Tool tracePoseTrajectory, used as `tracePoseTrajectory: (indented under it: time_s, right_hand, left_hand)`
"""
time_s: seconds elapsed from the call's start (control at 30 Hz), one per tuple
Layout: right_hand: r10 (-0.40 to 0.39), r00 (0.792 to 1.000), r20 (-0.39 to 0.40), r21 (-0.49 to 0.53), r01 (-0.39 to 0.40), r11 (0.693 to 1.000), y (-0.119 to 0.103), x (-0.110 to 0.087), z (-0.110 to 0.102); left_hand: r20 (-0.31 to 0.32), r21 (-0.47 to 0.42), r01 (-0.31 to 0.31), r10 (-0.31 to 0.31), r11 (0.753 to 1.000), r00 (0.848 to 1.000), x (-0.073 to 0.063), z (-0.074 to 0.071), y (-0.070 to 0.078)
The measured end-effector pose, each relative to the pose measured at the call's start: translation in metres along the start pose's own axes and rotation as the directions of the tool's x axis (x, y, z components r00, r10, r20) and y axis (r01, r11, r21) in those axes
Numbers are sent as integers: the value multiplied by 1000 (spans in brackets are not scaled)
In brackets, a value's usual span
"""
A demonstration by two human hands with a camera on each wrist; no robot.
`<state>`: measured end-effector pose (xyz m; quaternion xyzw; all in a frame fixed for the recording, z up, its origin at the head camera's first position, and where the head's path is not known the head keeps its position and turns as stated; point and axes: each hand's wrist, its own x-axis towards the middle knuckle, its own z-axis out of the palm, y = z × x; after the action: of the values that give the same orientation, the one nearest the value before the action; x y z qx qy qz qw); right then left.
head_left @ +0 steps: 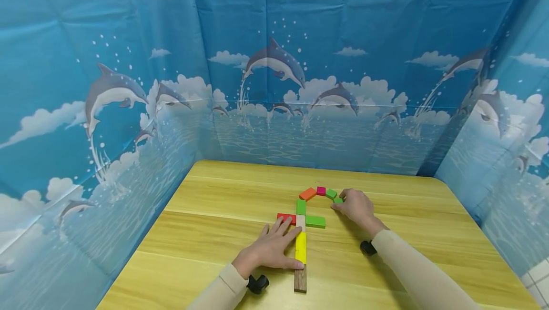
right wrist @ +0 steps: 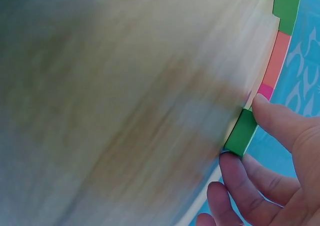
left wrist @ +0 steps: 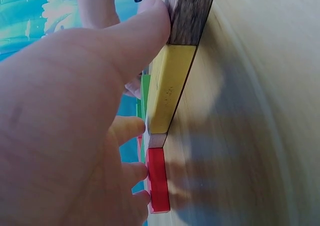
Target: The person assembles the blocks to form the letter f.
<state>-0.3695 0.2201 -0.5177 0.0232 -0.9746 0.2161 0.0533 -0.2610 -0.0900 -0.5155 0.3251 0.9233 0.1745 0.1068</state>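
Flat wooden blocks lie end to end on the table. A brown block (head_left: 300, 281), a yellow block (head_left: 301, 250), a pale block (head_left: 300, 220) and a green block (head_left: 301, 207) make a straight line. A red block (head_left: 280, 216) and another green block (head_left: 317, 222) branch sideways. From the top, an orange block (head_left: 308, 194), a magenta block (head_left: 321, 190) and a small green block (head_left: 330, 194) curve right. My left hand (head_left: 272, 248) rests spread across the line, its thumb by the yellow-brown joint. My right hand (head_left: 358, 206) pinches the curve's end green block (right wrist: 241, 132) between thumb and fingers.
The yellow wood-grain table (head_left: 206, 234) extends on both sides of the blocks. A blue dolphin-print curtain (head_left: 309, 138) hangs behind its far edge and along the sides. Black wrist devices (head_left: 258, 284) sit at both sleeve ends.
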Motion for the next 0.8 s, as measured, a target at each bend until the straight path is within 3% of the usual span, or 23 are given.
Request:
tracePoseTrajectory:
  time_s: [0.23,0.53,0.8]
  right_hand:
    - [16,1000,-2,-7,-16,1000,-1,2,0]
    - [19,1000,7,18,-19,1000,0,0,-3]
    - [-79,996,-36,53,81,995,-5,-8,-22]
  left_hand:
    - [-8,13,-10,10,1000,1000,4,7,-5]
    - [5,0,3,-3,1000,1000,0,2,1]
    - [-17,-32,-2,2,999,1000,2,1,-4]
